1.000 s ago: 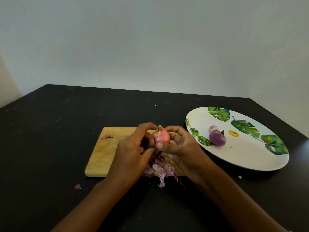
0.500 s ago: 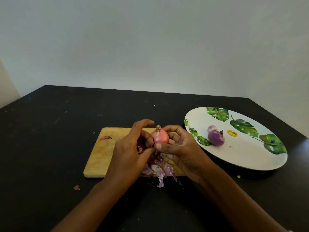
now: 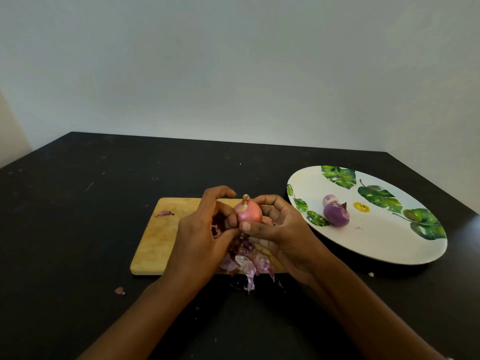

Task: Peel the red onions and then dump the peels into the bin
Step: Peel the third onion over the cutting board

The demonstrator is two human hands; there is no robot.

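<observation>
Both hands are held together at centre frame, just above the board. The right hand (image 3: 280,229) is clamped on the red onion (image 3: 248,212), thumb across the front near the base and fingers curled behind, with the stem tip pointing up. The left hand (image 3: 200,235) is curled against the onion's left flank, seemingly pinching at the skin; the exact purchase is hidden by the fingers. The pink outer layer looks largely intact, so this bulb is judged early in its peel. For a clean strip, the skin is best lifted at the root end and drawn toward the tip while the bulb is turned by the right hand. The work should be kept over the peel heap (image 3: 249,261) on the near edge of the cutting board (image 3: 161,235), some of which overhangs onto the dark table (image 3: 78,203). Two peeled onions (image 3: 336,214) lie on the leaf-print plate (image 3: 389,250) at right. One stray scrap (image 3: 119,290) lies at lower left. No bin is in view.
</observation>
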